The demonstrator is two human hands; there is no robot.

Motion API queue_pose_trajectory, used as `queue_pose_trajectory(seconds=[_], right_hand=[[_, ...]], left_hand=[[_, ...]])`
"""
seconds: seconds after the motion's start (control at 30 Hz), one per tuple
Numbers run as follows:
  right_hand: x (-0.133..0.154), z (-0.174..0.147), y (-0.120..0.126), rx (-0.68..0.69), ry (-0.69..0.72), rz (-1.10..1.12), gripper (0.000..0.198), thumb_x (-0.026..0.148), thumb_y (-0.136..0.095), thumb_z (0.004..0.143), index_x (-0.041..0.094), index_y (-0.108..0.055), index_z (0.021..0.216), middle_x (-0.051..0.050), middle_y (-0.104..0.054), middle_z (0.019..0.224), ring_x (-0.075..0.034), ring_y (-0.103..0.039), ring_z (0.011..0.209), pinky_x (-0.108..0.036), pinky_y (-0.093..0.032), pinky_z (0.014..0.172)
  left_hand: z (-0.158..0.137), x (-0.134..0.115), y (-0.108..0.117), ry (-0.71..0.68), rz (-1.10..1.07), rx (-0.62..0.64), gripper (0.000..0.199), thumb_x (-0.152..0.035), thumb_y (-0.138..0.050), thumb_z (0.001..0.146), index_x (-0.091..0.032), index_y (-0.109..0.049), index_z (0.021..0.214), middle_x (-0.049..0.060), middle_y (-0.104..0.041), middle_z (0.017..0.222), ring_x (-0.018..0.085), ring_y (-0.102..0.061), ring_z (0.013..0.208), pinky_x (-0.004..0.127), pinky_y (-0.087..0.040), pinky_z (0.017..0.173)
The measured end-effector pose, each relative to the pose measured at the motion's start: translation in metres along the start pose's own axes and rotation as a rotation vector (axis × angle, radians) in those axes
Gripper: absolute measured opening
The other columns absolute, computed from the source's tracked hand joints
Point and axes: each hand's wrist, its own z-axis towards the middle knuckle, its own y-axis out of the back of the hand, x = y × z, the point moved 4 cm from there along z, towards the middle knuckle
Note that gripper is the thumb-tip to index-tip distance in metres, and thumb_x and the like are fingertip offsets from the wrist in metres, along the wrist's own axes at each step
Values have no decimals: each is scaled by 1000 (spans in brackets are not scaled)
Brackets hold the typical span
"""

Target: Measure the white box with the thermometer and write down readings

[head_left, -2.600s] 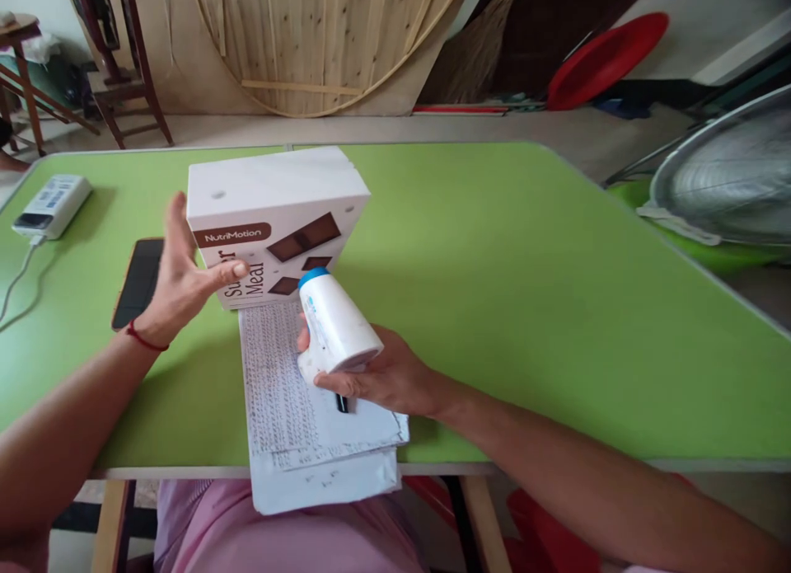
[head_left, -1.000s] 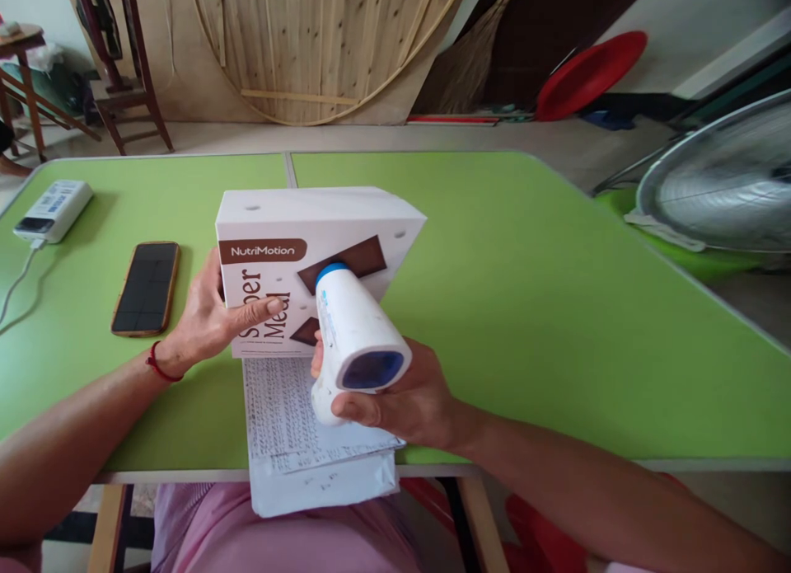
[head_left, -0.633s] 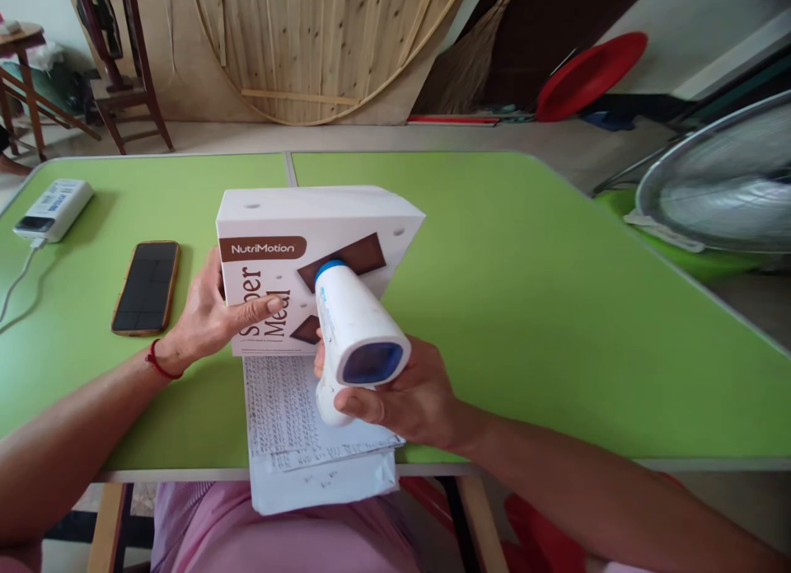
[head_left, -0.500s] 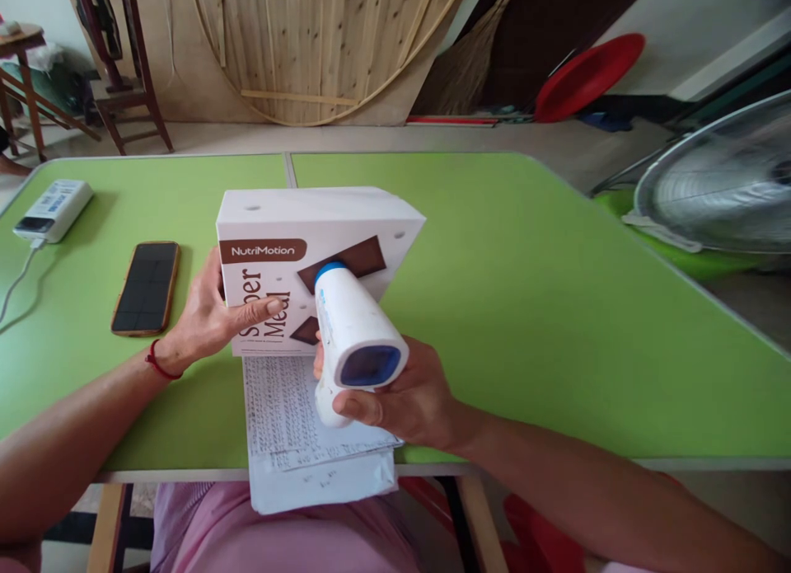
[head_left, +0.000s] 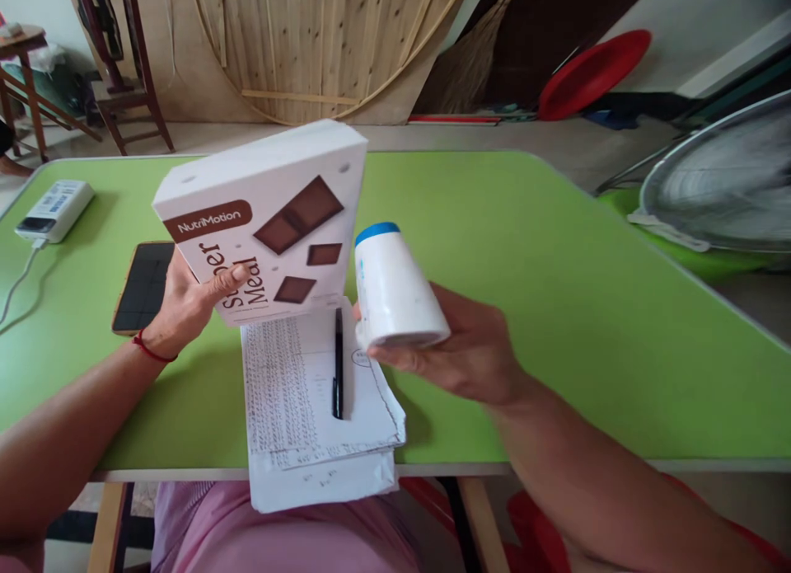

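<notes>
A white NutriMotion box (head_left: 278, 177) with brown squares printed on it is held tilted above the table by my left hand (head_left: 191, 297). My left thumb lies across its front; the other fingers are hidden behind it. Wrapped round a white handheld thermometer gun with a blue rim (head_left: 395, 288), my right hand (head_left: 466, 342) is just right of the box and apart from it. The gun's handle is mostly hidden. Under both lie handwritten papers (head_left: 284, 392) with a black pen (head_left: 338, 371) on top.
The green table (head_left: 525, 309) carries a phone (head_left: 139, 297), partly behind my left hand, and a white power bank (head_left: 55, 210) with a cable at the far left. Beyond the table's right edge stands a fan (head_left: 729, 177). A wooden chair (head_left: 127, 86) is behind the table.
The box has risen, shifted left and tilted. The thermometer gun has moved right, off the box front, and turned, so its dark screen no longer shows. The pen has come into view.
</notes>
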Motion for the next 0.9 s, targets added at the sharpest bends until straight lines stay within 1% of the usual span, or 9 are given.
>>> queue_pose_trajectory(seconds=[0.07, 0.13, 0.33, 0.4, 0.5, 0.63, 0.73, 0.83, 0.9], right_hand=[[-7, 6, 18, -38, 78, -126, 50, 31, -78, 79, 23, -63, 126, -9, -72, 114, -25, -69, 101, -40, -60, 85], [-17, 12, 29, 38, 85, -286, 49, 31, -75, 81, 23, -62, 128, -9, -72, 115, -27, -70, 104, -41, -60, 88], [-52, 12, 38, 316, -92, -726, 47, 22, -63, 80, 20, -62, 127, -13, -71, 114, -32, -69, 102, -45, -58, 85], [-58, 10, 36, 395, -142, -807, 45, 21, -61, 81, 20, -62, 126, -12, -72, 107, -31, -69, 96, -43, -58, 80], [-61, 10, 33, 448, -179, -873, 38, 21, -57, 83, 20, -63, 121, -12, -71, 99, -29, -69, 90, -41, -57, 76], [-63, 10, 31, 476, -162, -884, 33, 22, -54, 87, 19, -63, 118, -12, -69, 95, -28, -68, 88, -40, -57, 77], [-62, 8, 31, 456, -96, -883, 39, 21, -54, 86, 18, -60, 124, -13, -69, 101, -29, -67, 93, -42, -57, 81], [-49, 10, 30, 337, 42, -867, 53, 21, -58, 83, 17, -54, 135, -16, -65, 121, -34, -61, 111, -48, -55, 92], [-34, 11, 21, 260, 192, -819, 48, 20, -59, 85, 17, -57, 133, -16, -64, 121, -33, -59, 113, -48, -53, 94]], left_hand=[[5, 6, 6, -6, 0, -42, 66, -50, -82, 75, -21, -53, 125, 9, -71, 111, 28, -70, 103, 43, -60, 89], [8, 10, 9, -7, -1, -57, 65, -49, -83, 73, -21, -54, 123, 9, -72, 109, 29, -69, 105, 45, -59, 92], [11, 10, 5, -57, 28, 5, 53, -45, -80, 78, -19, -56, 118, 9, -73, 103, 31, -66, 112, 49, -54, 100], [11, 12, 5, -65, 22, 19, 52, -45, -80, 78, -20, -56, 117, 9, -73, 104, 30, -67, 109, 49, -55, 98], [11, 18, 4, -59, 13, 53, 52, -45, -81, 77, -20, -57, 116, 9, -71, 108, 28, -69, 104, 46, -57, 93], [11, 22, 6, -58, 60, 41, 54, -47, -81, 77, -21, -56, 118, 10, -67, 116, 27, -67, 106, 45, -56, 93], [11, 22, 8, -61, 111, 24, 58, -49, -80, 77, -21, -55, 120, 11, -65, 120, 29, -65, 108, 47, -55, 95], [12, 26, 10, -13, 140, 96, 61, -46, -86, 70, -19, -57, 117, 12, -66, 116, 32, -63, 112, 51, -54, 97], [13, 32, 10, 20, 162, 199, 59, -41, -90, 64, -18, -61, 110, 11, -68, 110, 35, -61, 116, 54, -53, 99]])
